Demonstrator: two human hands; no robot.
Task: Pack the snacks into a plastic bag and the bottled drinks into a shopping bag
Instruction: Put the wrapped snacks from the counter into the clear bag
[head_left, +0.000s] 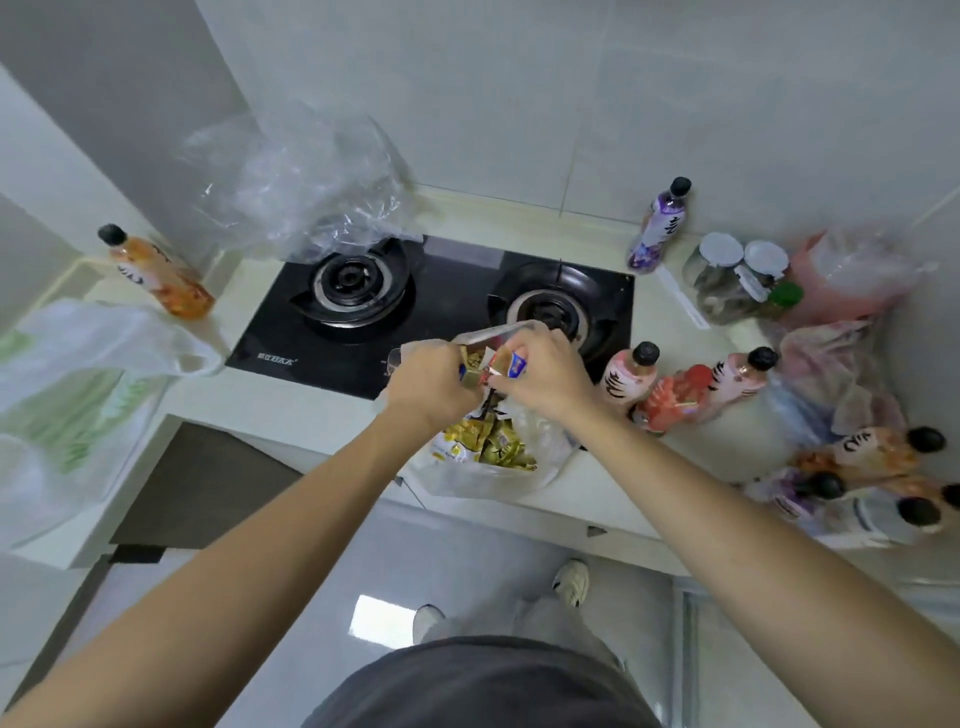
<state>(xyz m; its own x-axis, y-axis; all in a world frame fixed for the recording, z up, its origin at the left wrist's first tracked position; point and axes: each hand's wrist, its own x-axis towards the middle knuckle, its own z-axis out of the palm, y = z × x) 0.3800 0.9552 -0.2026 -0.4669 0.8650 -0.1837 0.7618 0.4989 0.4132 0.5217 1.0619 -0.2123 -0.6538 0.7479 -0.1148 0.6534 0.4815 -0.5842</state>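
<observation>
A clear plastic bag stands on the counter's front edge, below the stove, holding several gold-wrapped snacks. Above its mouth, my left hand grips gold snack packets together with the bag's rim. My right hand pinches small red and blue snack packets. Pink and red drink bottles stand just right of the bag. More bottles lie at the far right. An orange bottle stands at the left, a purple bottle at the back.
A black two-burner gas stove lies behind the bag. A crumpled clear bag sits at its back left. A white and green shopping bag lies at the left. Jars and pink bags crowd the right corner.
</observation>
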